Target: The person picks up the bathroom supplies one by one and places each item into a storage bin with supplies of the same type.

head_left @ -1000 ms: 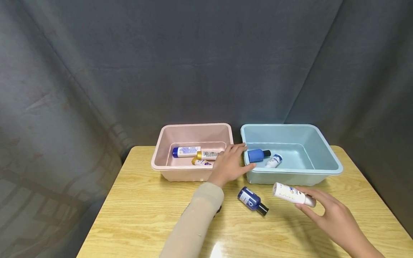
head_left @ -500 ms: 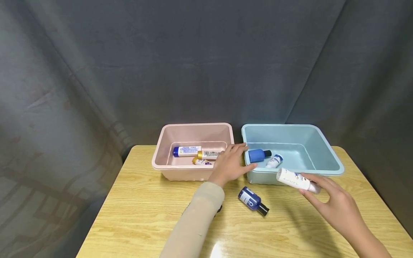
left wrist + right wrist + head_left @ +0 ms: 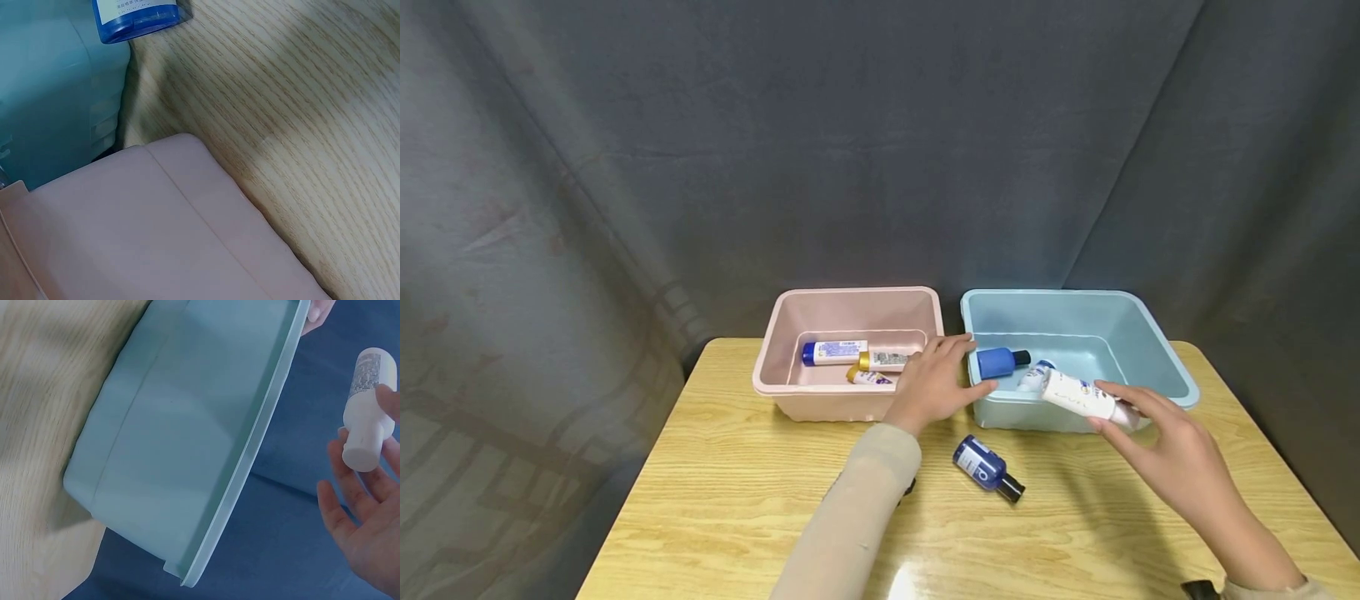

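In the head view my right hand (image 3: 1180,454) pinches a small white bottle (image 3: 1078,394) near its cap, between thumb and fingers. It hangs over the front rim of the light blue bin (image 3: 1097,398), tilted. The right wrist view shows the white bottle (image 3: 370,394) with its cap towards the camera. My left hand (image 3: 931,379) reaches over the right front corner of the pink bin (image 3: 820,390), fingers spread, fingertips and thumb at the blue bin's left rim and corner. Inside the blue bin lie a blue bottle with black cap (image 3: 996,362) and a white-and-blue bottle (image 3: 1034,377).
A dark blue bottle with black cap (image 3: 980,462) lies on the wooden table (image 3: 715,500) before the bins. The pink bin holds a blue-capped white tube (image 3: 838,352), a gold-capped tube (image 3: 886,361) and another gold-ended one (image 3: 868,377). A grey curtain (image 3: 880,167) hangs behind.
My right hand has raised the white bottle from in front of the blue bin to its front rim. The left hand has stayed in place.
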The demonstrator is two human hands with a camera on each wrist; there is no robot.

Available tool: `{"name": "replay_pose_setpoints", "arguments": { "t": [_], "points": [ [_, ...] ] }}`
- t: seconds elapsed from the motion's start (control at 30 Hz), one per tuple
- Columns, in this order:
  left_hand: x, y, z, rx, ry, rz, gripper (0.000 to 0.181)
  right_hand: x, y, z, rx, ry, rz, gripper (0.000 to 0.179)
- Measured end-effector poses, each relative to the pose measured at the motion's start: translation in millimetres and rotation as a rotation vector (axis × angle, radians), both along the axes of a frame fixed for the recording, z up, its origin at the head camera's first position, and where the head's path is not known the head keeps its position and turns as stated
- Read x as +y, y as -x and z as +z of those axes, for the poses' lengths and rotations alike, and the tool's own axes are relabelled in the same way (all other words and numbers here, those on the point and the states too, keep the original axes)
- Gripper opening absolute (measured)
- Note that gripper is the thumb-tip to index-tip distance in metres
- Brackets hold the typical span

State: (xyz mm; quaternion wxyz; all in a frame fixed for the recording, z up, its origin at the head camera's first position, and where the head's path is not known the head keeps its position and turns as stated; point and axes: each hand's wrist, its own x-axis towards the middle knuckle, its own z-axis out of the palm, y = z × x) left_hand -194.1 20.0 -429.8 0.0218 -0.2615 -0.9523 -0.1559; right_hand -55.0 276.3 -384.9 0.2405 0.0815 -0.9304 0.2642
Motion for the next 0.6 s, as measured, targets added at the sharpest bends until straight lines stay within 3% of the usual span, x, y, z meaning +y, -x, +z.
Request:
{"name": "replay_pose_setpoints", "arguments": {
  "t": [0.6],
  "points": [
    [0.3,0.0,0.9,-0.006,0.014,0.01,0.079,9.0,18.1,-0.2,-0.136,0.01,-0.028,0.049]
  ]
}}
